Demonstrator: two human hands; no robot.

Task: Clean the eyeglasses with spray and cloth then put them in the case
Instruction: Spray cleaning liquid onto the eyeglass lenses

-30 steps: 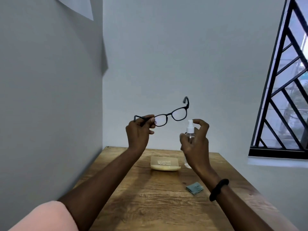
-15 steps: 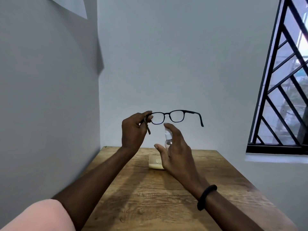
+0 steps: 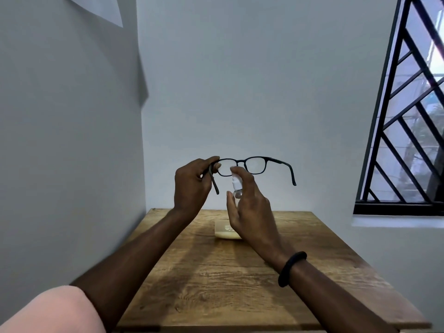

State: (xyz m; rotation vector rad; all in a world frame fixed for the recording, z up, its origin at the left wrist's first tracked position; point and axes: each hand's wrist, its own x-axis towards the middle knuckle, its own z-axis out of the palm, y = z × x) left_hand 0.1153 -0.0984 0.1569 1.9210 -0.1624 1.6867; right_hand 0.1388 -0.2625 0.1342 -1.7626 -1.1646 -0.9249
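Black-framed eyeglasses [image 3: 254, 164] hang in the air above the far end of the wooden table [image 3: 216, 280], temples unfolded toward me. My left hand [image 3: 192, 183] pinches their left hinge and temple. My right hand [image 3: 249, 207] grips a small clear spray bottle [image 3: 236, 183] with a white top, index finger on the nozzle, just below and in front of the left lens. A pale yellow glasses case [image 3: 223, 231] lies on the table, partly hidden behind my right hand. The cloth is out of sight.
A grey wall runs close along the left of the table and another stands behind it. A barred window [image 3: 408, 116] with a sill is at the right. A black band [image 3: 292, 267] circles my right wrist.
The glasses have turned from tilted to level, facing away from me. My right hand has brought the bottle left and up to the lenses. The cloth has gone behind my right arm.
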